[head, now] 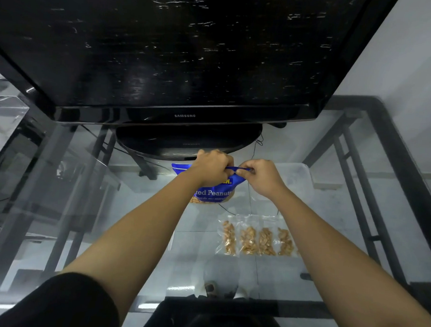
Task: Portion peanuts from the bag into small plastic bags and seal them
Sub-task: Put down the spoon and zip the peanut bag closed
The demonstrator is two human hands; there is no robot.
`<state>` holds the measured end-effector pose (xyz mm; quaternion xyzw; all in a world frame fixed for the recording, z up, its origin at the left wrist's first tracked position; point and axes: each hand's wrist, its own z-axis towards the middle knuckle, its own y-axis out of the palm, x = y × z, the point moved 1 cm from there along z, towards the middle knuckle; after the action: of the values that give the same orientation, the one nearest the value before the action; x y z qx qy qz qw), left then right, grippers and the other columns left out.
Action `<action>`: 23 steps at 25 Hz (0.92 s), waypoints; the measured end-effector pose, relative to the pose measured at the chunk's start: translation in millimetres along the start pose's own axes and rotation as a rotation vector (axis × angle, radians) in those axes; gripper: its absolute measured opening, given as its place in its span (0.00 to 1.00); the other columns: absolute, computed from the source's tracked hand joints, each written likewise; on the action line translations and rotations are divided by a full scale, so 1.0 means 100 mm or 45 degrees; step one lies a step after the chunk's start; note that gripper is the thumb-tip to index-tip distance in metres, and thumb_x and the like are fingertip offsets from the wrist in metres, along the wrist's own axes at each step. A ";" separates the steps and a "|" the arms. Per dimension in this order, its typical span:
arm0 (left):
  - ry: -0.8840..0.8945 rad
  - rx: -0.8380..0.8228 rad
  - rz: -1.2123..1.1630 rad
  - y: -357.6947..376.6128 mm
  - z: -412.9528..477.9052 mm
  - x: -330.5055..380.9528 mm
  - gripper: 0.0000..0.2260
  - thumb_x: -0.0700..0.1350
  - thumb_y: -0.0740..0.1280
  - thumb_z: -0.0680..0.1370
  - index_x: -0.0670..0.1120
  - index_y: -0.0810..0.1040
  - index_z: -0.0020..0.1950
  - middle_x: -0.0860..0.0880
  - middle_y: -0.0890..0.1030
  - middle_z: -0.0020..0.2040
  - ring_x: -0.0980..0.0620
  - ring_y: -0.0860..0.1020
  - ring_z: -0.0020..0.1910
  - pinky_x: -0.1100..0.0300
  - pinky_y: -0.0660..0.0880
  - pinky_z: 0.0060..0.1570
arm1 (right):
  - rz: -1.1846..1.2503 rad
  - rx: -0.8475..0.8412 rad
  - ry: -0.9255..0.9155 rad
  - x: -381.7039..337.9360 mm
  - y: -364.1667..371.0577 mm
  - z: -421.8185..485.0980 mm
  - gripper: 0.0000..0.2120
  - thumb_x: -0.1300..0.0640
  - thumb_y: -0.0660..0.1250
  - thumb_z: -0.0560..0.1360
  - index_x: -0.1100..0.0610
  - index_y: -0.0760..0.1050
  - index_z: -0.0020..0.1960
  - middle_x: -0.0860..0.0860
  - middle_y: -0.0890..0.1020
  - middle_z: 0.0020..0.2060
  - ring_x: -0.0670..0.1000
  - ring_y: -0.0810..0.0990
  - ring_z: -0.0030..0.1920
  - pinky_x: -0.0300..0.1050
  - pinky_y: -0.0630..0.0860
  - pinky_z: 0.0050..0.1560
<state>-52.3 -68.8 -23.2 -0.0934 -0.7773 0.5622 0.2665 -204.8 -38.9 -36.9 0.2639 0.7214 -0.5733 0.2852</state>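
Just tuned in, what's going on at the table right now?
A person is working at a glass table, with both hands on the top edge of the blue peanut bag. The left hand grips it and the right hand pinches it, as if opening or closing it. The bag is upright in front of a television. Nearer the person, to the right, at least four small plastic bags holding peanuts lie side by side on the glass. The right forearm may hide more.
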 end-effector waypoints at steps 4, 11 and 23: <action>-0.097 -0.016 -0.122 -0.04 -0.06 -0.12 0.09 0.50 0.62 0.78 0.48 0.75 0.54 0.48 0.80 0.52 0.50 0.75 0.53 0.49 0.63 0.56 | -0.004 0.004 0.042 0.01 0.00 0.03 0.09 0.57 0.66 0.75 0.60 0.80 0.51 0.57 0.84 0.45 0.51 0.79 0.44 0.41 0.73 0.43; -0.293 -0.061 -0.108 -0.14 -0.33 -0.57 0.07 0.52 0.62 0.78 0.51 0.75 0.52 0.51 0.81 0.52 0.48 0.75 0.54 0.47 0.61 0.57 | 0.032 -0.019 0.056 0.03 -0.02 0.01 0.11 0.55 0.67 0.75 0.61 0.78 0.53 0.57 0.83 0.49 0.47 0.76 0.47 0.38 0.73 0.40; -0.219 -0.024 -0.006 -0.24 -0.53 -0.84 0.16 0.54 0.63 0.77 0.49 0.74 0.61 0.50 0.78 0.59 0.50 0.71 0.61 0.48 0.62 0.60 | -0.298 -0.099 -0.104 -0.12 0.03 0.08 0.13 0.53 0.65 0.76 0.58 0.75 0.57 0.54 0.81 0.53 0.49 0.77 0.51 0.42 0.76 0.43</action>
<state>49.4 -70.4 -15.3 -0.0455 -0.8029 0.5600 0.1992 -193.4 -46.6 -31.2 0.1430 0.7566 -0.5847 0.2556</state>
